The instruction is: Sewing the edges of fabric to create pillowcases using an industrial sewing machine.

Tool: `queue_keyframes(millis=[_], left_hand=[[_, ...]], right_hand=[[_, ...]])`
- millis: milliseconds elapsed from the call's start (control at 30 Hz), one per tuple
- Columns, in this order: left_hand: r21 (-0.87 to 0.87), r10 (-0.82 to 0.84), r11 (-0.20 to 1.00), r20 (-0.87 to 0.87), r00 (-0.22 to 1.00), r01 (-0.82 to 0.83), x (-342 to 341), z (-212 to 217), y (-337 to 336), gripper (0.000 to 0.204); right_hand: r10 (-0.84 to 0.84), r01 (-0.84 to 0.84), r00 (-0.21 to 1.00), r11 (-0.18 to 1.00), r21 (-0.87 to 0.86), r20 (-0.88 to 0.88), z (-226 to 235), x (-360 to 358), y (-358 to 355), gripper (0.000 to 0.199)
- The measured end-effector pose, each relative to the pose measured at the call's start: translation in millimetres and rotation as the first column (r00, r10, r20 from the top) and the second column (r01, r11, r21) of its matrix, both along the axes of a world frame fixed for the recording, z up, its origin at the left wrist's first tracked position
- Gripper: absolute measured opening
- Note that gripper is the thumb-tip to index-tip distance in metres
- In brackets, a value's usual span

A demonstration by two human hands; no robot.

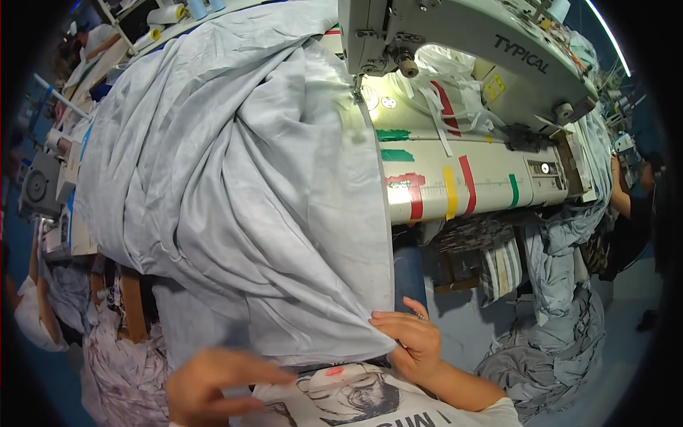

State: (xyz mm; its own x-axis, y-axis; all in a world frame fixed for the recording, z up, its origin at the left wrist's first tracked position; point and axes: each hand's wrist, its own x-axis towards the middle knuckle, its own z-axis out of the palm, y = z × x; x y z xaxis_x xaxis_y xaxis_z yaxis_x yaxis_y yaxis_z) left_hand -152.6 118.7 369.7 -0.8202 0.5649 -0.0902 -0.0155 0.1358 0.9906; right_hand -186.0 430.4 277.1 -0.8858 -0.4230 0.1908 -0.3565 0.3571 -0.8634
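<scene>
A large pale grey fabric sheet [228,178] lies bunched over the sewing table and hangs down toward me. My right hand [409,338] pinches its lower right corner and hem near my chest. My left hand [213,384] is low at the front, blurred, fingers spread and pointing right, just under the hanging cloth; it grips nothing that I can see. The fabric's straight right edge runs up to the needle area [356,89] of the white industrial sewing machine [484,50].
The cream table top [462,185] carries red, yellow and green tape marks. Grey cloth is heaped on the floor at the right [548,356]. Another person's arm [619,192] is at the far right. Thread cones [196,8] stand at the back left.
</scene>
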Motion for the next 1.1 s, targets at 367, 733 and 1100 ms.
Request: queue_keyframes(millis=[367, 733, 1100], left_hand=[[-0.382, 0.183, 0.48, -0.837, 0.516, -0.79, -263, -80, 31, 0.015], [-0.361, 0.116, 0.458, -0.882, 0.457, -0.812, -342, -84, 22, 0.016], [-0.371, 0.147, 0.465, -0.863, 0.483, -0.804, -407, -74, 7, 0.014]], right_hand=[[0.076, -0.08, 0.991, 0.996, 0.028, 0.108, -2, -21, 5, 0.024], [0.11, -0.111, 0.993, 0.994, 0.004, 0.035, 6, -90, 3, 0.031], [0.165, -0.156, 0.97, 0.986, 0.064, -0.178, 19, -154, -16, 0.04]])
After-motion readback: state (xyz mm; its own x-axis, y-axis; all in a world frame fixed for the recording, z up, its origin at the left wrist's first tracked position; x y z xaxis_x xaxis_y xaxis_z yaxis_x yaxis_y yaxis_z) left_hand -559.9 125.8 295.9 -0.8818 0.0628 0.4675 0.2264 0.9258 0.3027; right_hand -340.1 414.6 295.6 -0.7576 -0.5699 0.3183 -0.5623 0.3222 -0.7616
